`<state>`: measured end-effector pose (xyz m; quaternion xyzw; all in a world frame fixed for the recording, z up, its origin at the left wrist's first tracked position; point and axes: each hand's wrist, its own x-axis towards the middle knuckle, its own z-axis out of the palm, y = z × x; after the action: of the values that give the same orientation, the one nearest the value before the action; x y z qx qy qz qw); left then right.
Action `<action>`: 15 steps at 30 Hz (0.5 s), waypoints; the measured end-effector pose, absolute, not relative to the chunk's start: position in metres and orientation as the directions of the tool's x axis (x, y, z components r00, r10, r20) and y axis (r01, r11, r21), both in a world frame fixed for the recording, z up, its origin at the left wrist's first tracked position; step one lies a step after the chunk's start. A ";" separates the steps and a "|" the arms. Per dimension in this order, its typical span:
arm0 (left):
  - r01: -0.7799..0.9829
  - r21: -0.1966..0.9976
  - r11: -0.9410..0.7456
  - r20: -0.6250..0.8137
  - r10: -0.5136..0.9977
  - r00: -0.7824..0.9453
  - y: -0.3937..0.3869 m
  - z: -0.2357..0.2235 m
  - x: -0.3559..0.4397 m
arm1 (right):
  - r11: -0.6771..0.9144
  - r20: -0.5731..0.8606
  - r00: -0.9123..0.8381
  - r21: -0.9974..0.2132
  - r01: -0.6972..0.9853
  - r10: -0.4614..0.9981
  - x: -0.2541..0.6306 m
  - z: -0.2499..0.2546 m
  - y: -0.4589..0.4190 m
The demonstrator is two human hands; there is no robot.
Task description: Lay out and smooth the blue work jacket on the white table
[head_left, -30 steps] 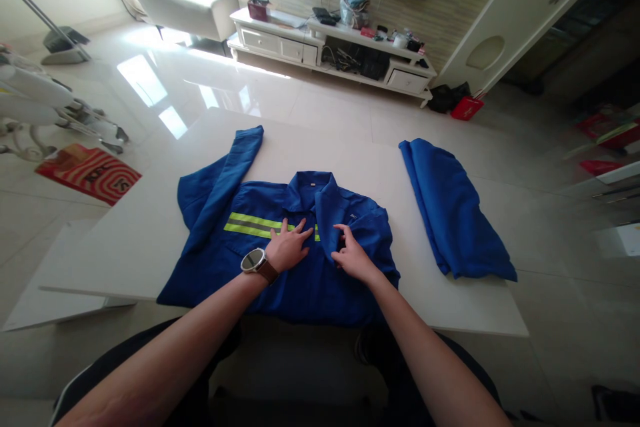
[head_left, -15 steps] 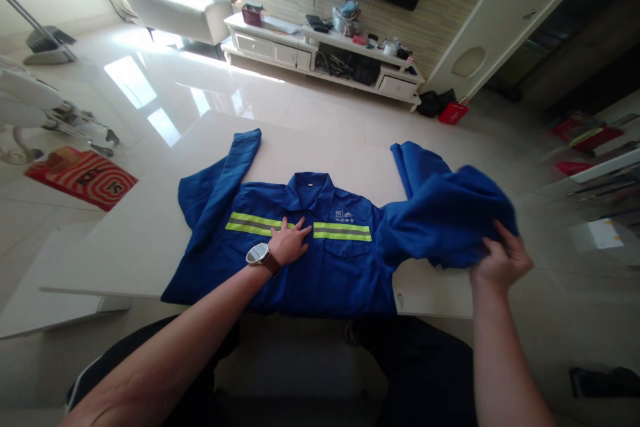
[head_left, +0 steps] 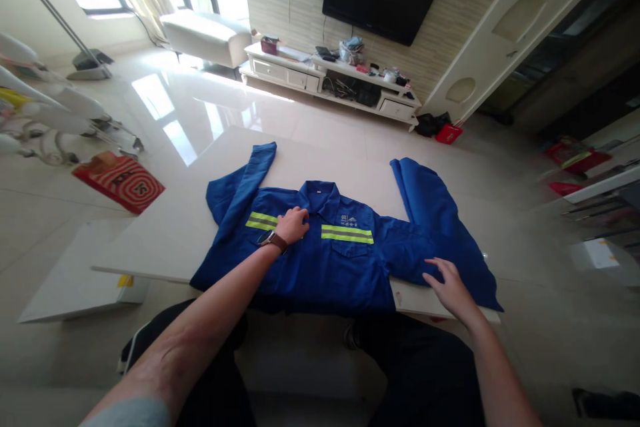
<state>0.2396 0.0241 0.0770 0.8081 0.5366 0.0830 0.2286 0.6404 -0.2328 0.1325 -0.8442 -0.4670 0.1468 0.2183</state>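
A blue work jacket point(head_left: 327, 260) with yellow-green reflective stripes lies face up on the white table point(head_left: 165, 240), collar at the far side. My left hand point(head_left: 291, 225), with a watch on its wrist, presses flat on the chest near the collar. My right hand point(head_left: 449, 284) rests with fingers spread on the jacket's right sleeve point(head_left: 440, 227), which lies spread out toward the table's right front corner. The left sleeve point(head_left: 247, 183) is folded up toward the far left.
A white TV stand point(head_left: 330, 83) with clutter stands under a wall-mounted TV at the back. A red patterned mat point(head_left: 120, 180) and white equipment lie on the glossy floor at left. A white board point(head_left: 75, 280) lies below the table's left edge. My dark-trousered legs are under the front edge.
My right hand pulled the jacket's right front and sleeve open to the right, then laid the sleeve flat on the table. My left hand shifted slightly toward the collar.
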 end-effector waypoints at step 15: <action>0.913 0.392 0.115 -0.105 0.991 -0.079 0.177 0.097 0.144 | -0.182 -0.629 -0.103 -0.372 0.910 0.771 0.444 0.077 -0.170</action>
<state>0.1436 0.1770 0.0971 0.6557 0.7259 0.1129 0.1742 0.4441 -0.1705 0.0772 -0.6638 -0.6330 0.3880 -0.0895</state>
